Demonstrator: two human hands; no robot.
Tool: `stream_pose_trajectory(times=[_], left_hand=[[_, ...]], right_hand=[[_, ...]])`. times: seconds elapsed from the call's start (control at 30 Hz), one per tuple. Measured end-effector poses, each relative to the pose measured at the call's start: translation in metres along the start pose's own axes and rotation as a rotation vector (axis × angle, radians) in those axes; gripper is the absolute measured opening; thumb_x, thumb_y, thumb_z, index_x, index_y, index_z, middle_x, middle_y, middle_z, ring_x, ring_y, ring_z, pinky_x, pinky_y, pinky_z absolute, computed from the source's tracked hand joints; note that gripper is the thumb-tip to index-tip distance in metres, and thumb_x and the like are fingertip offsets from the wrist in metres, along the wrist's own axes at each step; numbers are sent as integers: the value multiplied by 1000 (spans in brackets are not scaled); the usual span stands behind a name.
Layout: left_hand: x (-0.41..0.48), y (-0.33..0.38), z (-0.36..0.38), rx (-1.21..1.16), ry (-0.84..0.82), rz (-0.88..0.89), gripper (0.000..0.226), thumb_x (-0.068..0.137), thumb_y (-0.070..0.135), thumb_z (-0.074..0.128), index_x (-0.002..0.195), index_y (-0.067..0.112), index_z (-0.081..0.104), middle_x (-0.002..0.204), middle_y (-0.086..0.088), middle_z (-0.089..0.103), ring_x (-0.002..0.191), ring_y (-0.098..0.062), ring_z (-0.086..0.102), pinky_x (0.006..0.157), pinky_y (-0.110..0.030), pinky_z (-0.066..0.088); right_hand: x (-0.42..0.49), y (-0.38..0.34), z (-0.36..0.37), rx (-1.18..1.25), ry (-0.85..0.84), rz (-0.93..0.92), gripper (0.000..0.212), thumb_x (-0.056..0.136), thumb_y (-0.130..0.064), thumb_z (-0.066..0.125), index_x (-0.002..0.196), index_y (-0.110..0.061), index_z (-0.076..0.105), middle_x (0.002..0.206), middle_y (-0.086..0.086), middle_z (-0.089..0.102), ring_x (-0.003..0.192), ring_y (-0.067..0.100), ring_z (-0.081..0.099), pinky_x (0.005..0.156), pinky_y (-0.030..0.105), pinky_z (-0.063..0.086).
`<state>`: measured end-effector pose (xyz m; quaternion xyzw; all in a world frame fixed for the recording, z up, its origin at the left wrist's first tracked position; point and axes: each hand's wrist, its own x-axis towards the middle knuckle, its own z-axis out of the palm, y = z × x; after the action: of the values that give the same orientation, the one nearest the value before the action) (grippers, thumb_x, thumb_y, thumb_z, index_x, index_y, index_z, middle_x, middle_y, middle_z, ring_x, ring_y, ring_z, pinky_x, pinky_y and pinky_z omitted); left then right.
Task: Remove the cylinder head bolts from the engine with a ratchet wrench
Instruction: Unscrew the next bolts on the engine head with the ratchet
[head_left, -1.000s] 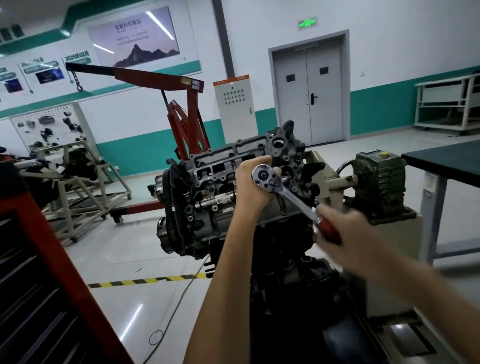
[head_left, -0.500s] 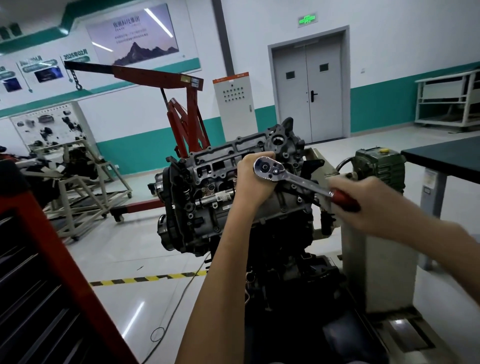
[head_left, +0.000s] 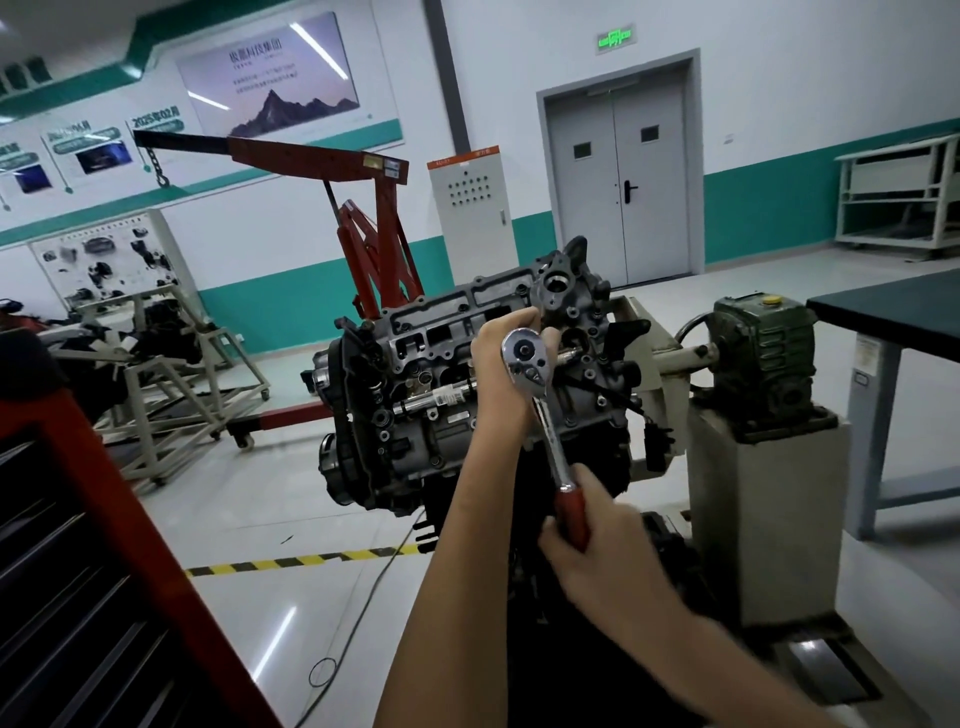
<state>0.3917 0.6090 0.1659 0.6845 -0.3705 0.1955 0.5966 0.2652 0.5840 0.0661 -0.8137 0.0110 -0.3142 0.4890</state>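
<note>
The engine (head_left: 415, 395) hangs on its stand with the cylinder head (head_left: 452, 322) tilted toward me. A chrome ratchet wrench (head_left: 545, 415) with a red handle sits on the head's right part, its round head at the top and its handle pointing down. My left hand (head_left: 498, 364) wraps around the wrench head and whatever is under it; the bolt itself is hidden behind it. My right hand (head_left: 597, 551) grips the red handle low in front of the engine.
The engine stand's green gearbox (head_left: 763, 353) sits on a grey pedestal (head_left: 769, 519) to the right, beside a dark-topped table (head_left: 893, 306). A red tool cabinet (head_left: 78, 571) stands at the near left. A red engine crane (head_left: 374, 249) stands behind, and yellow-black floor tape (head_left: 301, 561) runs below.
My right hand has swung the red handle from pointing right, down and leftward to nearly straight down. My left hand stayed on the wrench head.
</note>
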Motion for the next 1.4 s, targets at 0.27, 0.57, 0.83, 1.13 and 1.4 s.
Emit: stream_pose_trajectory(times=[0.27, 0.57, 0.83, 1.13, 1.4], left_hand=[[-4, 1, -11, 36, -110, 86, 47, 80, -11, 58, 52, 16, 32, 50, 7, 28, 50, -6, 25, 54, -28, 24], [-3, 6, 1, 15, 11, 6, 50, 79, -6, 59, 52, 20, 27, 49, 8, 24, 44, -4, 24, 49, -21, 21], [-5, 2, -12, -25, -70, 14, 42, 79, -15, 55, 53, 13, 36, 52, 0, 33, 47, -4, 29, 48, -17, 27], [0, 1, -9, 1, -29, 27, 51, 83, -6, 59, 50, 23, 33, 49, 8, 32, 48, -9, 29, 54, -27, 26], [-2, 0, 1, -96, 77, -89, 44, 85, -5, 56, 54, 20, 37, 49, 13, 35, 41, -2, 34, 45, -11, 26]], right_hand=[[72, -9, -137, -865, -166, -393, 21, 78, -8, 63, 97, -14, 55, 61, -4, 58, 49, 8, 57, 48, 28, 53], [-12, -3, 19, 51, 116, 23, 28, 81, -7, 63, 78, -25, 42, 52, -2, 44, 42, 3, 51, 38, 11, 37], [42, 3, -92, -560, -202, -270, 24, 76, 0, 64, 93, -14, 54, 56, -7, 51, 44, 6, 50, 47, 20, 48], [32, 12, -73, -483, 27, -265, 22, 73, 1, 67, 89, -9, 55, 54, -5, 53, 42, 8, 52, 47, 11, 43], [1, 8, 8, -54, 54, -73, 29, 79, -4, 60, 85, -25, 41, 53, -8, 42, 41, 6, 46, 39, 8, 31]])
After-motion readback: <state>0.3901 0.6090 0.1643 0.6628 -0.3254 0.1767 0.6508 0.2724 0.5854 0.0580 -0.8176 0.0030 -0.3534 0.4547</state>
